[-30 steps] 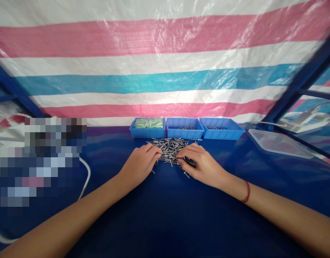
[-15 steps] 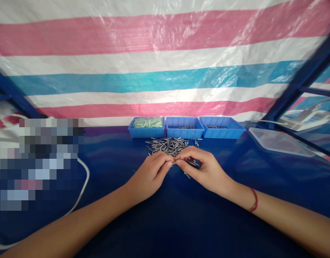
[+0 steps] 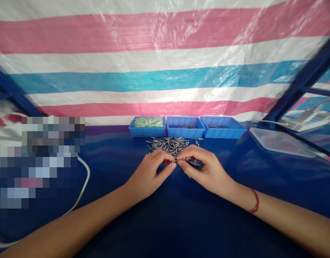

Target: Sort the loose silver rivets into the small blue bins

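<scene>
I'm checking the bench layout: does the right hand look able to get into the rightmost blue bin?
Probably yes: the rightmost blue bin is open-topped and nothing tall stands between it and the right hand, though that hand's fingertips are pinching a small metal pin.

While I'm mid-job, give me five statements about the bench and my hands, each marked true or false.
1. The left hand and right hand meet at a small metal part. True.
2. The green pieces are in the right bin. False: the green pieces are in the left bin.
3. The metal pile lies on the table, outside the bins. True.
4. The red band is on the left wrist. False: the red band is on the right wrist.
5. The middle bin is empty. False: the middle bin holds thin metal pieces.
</scene>
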Demonstrator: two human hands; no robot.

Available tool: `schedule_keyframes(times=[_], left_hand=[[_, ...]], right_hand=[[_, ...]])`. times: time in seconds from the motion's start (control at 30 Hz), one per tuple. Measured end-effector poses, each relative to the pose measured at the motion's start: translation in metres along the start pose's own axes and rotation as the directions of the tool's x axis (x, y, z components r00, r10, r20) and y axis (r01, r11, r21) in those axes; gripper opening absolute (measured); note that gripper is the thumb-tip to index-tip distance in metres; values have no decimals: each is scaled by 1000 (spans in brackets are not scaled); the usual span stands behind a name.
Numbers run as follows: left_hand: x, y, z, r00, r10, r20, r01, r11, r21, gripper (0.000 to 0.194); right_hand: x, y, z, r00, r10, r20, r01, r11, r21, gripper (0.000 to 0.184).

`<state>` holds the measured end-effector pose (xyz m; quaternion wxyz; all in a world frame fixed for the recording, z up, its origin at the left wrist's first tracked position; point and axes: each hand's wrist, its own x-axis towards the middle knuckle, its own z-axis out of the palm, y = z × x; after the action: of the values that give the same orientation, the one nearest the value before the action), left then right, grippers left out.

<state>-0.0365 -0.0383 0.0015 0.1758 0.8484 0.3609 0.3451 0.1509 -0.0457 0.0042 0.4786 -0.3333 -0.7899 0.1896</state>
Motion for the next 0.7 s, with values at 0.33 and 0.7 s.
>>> schedule_keyframes(times=[0.33, 0.7], left_hand=[[-1, -1, -2, 994, 10, -109, -8, 1000, 15, 1], [1, 3, -18, 999, -4, -34, 10, 987, 159, 13]], right_hand=[[2, 4, -1, 1000, -1, -2, 1, 999, -41, 7], [5, 14, -6, 989, 144, 11, -144, 988, -57, 18]])
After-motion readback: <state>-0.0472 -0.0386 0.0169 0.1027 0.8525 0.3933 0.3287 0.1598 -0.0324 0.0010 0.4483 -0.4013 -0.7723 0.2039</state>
